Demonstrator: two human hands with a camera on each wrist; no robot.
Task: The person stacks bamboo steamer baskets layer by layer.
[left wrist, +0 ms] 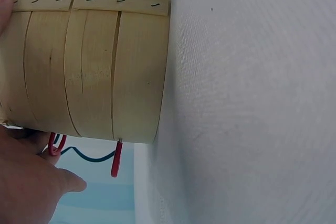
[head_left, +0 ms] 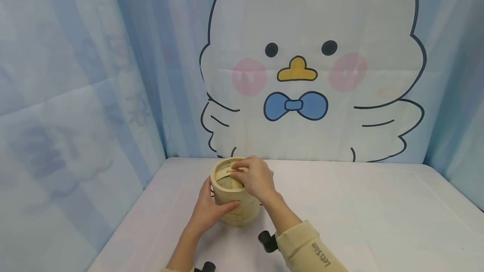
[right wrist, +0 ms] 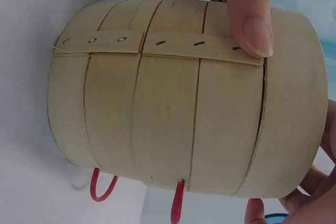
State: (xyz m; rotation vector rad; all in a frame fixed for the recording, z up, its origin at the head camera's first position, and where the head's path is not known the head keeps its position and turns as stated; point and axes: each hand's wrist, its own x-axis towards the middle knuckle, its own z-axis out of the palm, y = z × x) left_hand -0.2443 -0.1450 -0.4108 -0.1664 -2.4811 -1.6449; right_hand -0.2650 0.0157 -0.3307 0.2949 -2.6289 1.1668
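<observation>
A round, pale bamboo steamer (head_left: pixel 242 211) stands upright on the table, with its lid (head_left: pixel 217 179) on top. Around its near left side curls my left hand (head_left: pixel 208 212), the thumb (right wrist: pixel 254 32) pressing the front near the seam under the lid. From above, my right hand (head_left: pixel 257 177) has thumb and fingers pinching the raised woven strip on top of the lid. Stapled bamboo bands run up the steamer's wall, and red loops (right wrist: pixel 102 184) stick out from its side. In the left wrist view, left-hand fingers (left wrist: pixel 37 182) reach behind the steamer.
The white table (head_left: pixel 359 217) stretches away to the right of the steamer. Behind it hangs a cloth backdrop (head_left: pixel 295 137) with a cartoon bird, and pale blue curtains (head_left: pixel 75 95) flank both sides. Black camera mounts (head_left: pixel 267 241) sit at the wrists.
</observation>
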